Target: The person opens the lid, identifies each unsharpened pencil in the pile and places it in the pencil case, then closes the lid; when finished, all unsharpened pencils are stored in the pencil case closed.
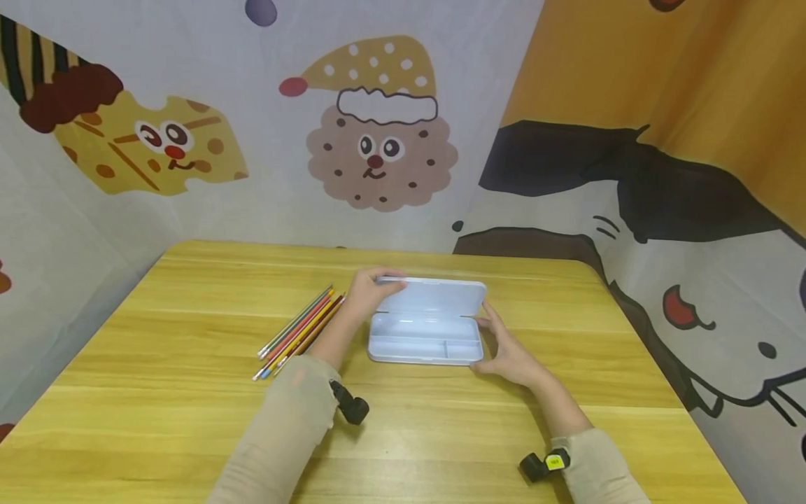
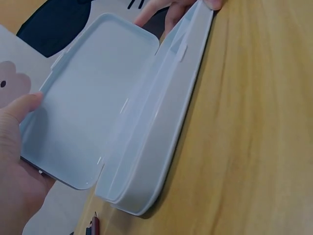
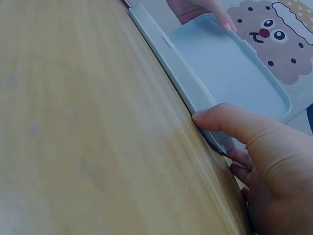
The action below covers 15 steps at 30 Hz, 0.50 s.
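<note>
Wooden table (image 1: 428, 441), hands (image 1: 365, 292) (image 1: 510, 358) gripping case (image 1: 434, 327) by lid (image 1: 434, 297) and base (image 1: 406, 348), some fingers hidden

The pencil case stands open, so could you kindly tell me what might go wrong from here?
The left hand holds the lid near its left end, so a slip might let it swing shut or drop back. The loose pencils lie close beside the left sleeve; a sideways brush could scatter them.

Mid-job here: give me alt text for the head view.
An open, pale compartment case sits on a wooden table, the left hand gripping its raised lid and the right hand holding its right end. Several pencils lie bunched to the left of the case.
</note>
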{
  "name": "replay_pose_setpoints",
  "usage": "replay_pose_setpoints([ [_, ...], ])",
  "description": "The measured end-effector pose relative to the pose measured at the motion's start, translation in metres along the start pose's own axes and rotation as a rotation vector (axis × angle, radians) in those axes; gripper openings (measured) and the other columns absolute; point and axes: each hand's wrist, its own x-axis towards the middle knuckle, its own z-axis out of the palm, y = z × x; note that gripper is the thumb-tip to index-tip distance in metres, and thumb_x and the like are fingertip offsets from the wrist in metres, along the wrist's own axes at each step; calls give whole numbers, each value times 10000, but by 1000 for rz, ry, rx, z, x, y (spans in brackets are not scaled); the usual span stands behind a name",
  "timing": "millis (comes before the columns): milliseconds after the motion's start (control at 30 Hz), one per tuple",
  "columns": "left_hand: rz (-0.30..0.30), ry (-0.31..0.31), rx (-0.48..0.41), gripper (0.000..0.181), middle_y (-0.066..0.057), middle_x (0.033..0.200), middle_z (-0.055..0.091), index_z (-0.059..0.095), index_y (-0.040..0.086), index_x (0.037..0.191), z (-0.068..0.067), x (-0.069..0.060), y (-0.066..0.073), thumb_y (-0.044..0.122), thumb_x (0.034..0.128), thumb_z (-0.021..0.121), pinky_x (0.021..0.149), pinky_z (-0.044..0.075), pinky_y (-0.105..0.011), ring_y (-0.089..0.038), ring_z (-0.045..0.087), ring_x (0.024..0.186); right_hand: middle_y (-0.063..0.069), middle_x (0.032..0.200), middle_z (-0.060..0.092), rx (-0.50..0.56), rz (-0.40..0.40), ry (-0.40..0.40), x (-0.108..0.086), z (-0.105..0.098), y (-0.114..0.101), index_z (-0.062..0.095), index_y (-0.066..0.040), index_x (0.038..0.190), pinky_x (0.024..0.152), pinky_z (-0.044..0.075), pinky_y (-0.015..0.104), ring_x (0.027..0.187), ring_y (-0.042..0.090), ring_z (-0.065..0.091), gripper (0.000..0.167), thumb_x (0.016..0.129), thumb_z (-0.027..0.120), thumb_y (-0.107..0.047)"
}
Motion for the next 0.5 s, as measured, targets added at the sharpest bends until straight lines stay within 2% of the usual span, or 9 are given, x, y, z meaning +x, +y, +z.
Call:
replay_pose_setpoints([
  [200, -40, 26, -21, 208, 23, 1114, 666, 748, 141, 1001, 0, 6, -1, 223, 811, 772, 968, 394, -474, -208, 529, 1132, 226, 1460, 327, 12, -39, -10, 1, 0, 0, -59, -303, 1536, 1046, -16, 668, 1352, 411, 240, 1253, 695, 822, -11],
  [333, -72, 40, -25, 210, 27, 1130, 658, 744, 157, 1000, 1, 8, -1, 247, 811, 768, 986, 368, -495, -213, 521, 1144, 213, 1447, 347, 5, -37, -6, 1, 0, -1, -27, -315, 1540, 1054, 0, 659, 1349, 396, 250, 1253, 681, 827, 7],
  [400, -80, 40, -28, 242, 12, 1146, 652, 736, 124, 1032, 1, 10, -2, 241, 821, 759, 993, 362, -497, -226, 516, 1154, 208, 1439, 354, -21, -40, -5, 1, 0, -1, -7, -301, 1545, 1058, 11, 656, 1352, 391, 244, 1237, 682, 829, -6],
  [500, -103, 46, -28, 269, 3, 1169, 641, 728, 104, 1057, 1, 13, -4, 244, 828, 751, 1001, 355, -492, -234, 509, 1163, 222, 1424, 360, -61, -33, -4, 0, 1, -11, 29, -204, 1552, 1071, 31, 633, 1359, 385, 227, 1199, 679, 820, 20],
])
